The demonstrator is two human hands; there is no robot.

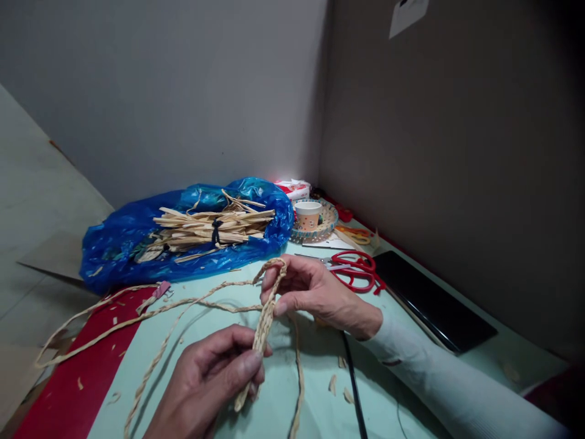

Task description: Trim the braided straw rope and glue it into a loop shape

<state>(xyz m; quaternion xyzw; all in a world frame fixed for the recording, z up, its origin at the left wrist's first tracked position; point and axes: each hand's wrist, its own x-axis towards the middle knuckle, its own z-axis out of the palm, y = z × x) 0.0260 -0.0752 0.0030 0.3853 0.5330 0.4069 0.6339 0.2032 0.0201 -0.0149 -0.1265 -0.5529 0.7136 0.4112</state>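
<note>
Between both hands is a small flat piece of coiled straw braid [264, 329], tilted and seen nearly edge-on. My left hand [219, 372] pinches its lower part between thumb and fingers. My right hand [320, 296] grips the upper end, where the straw cord bends over the fingertips. From there a long twisted straw cord [219, 286] loops out to the left across the table and back. A pink binder clip [161, 289] sits on the cord near the red strip. Another length of cord hangs down below my right hand.
A blue plastic bag [105, 250] with a tied bundle of dry straw [192, 227] lies at the back. Red-handled scissors [354, 271], a paper cup [308, 216] in a woven basket [331, 222] and a black flat device [434, 299] stand right. Walls close off the back and right.
</note>
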